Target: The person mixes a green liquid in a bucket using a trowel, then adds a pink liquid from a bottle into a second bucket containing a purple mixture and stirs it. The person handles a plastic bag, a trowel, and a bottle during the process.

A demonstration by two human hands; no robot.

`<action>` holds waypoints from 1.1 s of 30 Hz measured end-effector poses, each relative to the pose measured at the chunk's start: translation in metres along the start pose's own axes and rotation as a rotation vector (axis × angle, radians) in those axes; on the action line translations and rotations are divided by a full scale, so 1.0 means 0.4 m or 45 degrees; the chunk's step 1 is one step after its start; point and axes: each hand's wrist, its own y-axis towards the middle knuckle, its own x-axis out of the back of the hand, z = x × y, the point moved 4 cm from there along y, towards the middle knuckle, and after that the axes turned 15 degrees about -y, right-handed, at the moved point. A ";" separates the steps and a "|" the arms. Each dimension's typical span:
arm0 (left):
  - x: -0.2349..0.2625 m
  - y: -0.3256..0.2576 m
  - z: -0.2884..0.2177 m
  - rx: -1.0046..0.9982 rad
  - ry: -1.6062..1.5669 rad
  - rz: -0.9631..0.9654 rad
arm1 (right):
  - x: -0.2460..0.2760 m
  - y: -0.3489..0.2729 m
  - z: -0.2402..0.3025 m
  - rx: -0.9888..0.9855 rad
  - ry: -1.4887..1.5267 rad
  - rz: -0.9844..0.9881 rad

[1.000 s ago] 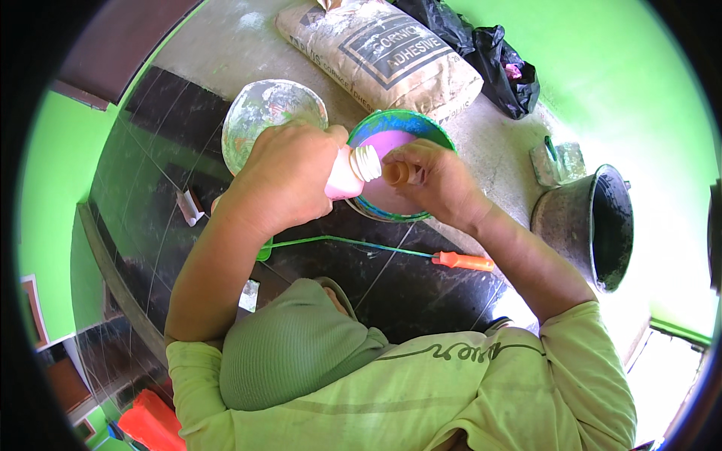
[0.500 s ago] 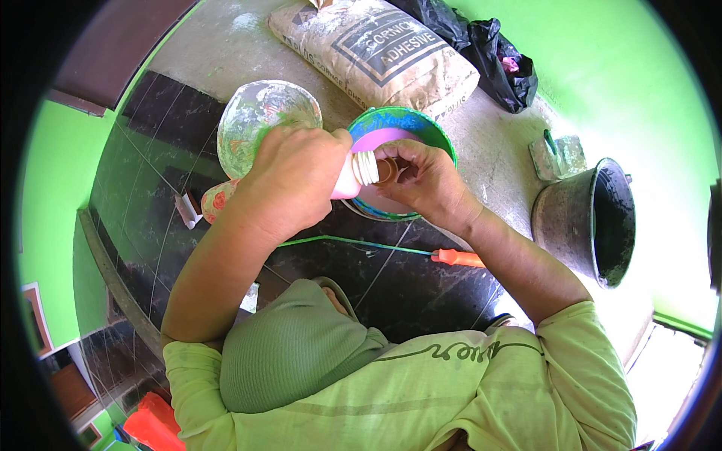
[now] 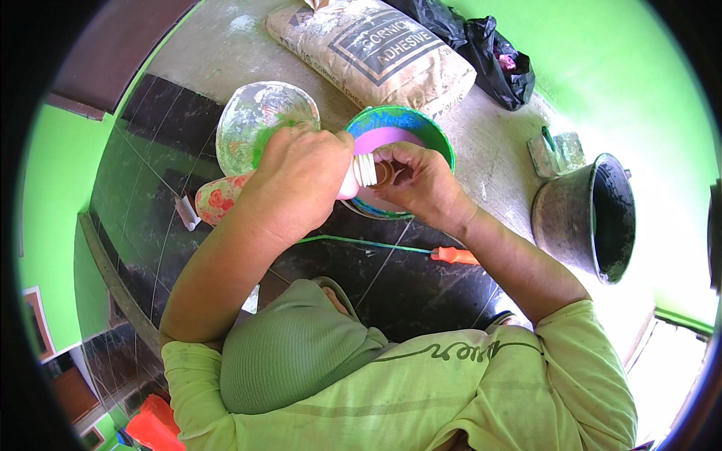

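Note:
My left hand (image 3: 304, 180) is wrapped round a pale pink bottle with a white threaded neck (image 3: 366, 171), tilted so that its mouth points right. My right hand (image 3: 429, 184) holds a small amber cap (image 3: 385, 174) by its sides, right at that mouth. Whether liquid runs between them is too small to tell. Both hands are above a green-rimmed bucket (image 3: 410, 119) with blue-smeared walls and pink paint inside. Left of it, partly behind my left hand, stands a whitish, paint-smeared bowl (image 3: 263, 101).
A paper sack (image 3: 391, 56) lies beyond the bucket, with black plastic bags (image 3: 496, 64) beside it. To the right stand a dark pail (image 3: 583, 222) and a small clear container (image 3: 556, 152). An orange handle (image 3: 455, 255) on a green rod and a floral-patterned object (image 3: 214, 201) lie nearer me.
The hands keep the bottle and cap together in nearly the same place. More of the floral-patterned object shows beside my left forearm; the view has shifted slightly.

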 end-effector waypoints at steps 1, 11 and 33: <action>0.000 0.000 -0.001 0.001 -0.004 -0.003 | -0.002 0.001 -0.003 0.003 0.008 -0.004; 0.003 0.000 -0.010 0.021 0.014 0.038 | -0.004 -0.008 0.010 0.007 0.015 -0.013; 0.002 0.003 -0.005 0.039 0.014 0.027 | -0.014 0.000 -0.014 0.048 0.107 -0.026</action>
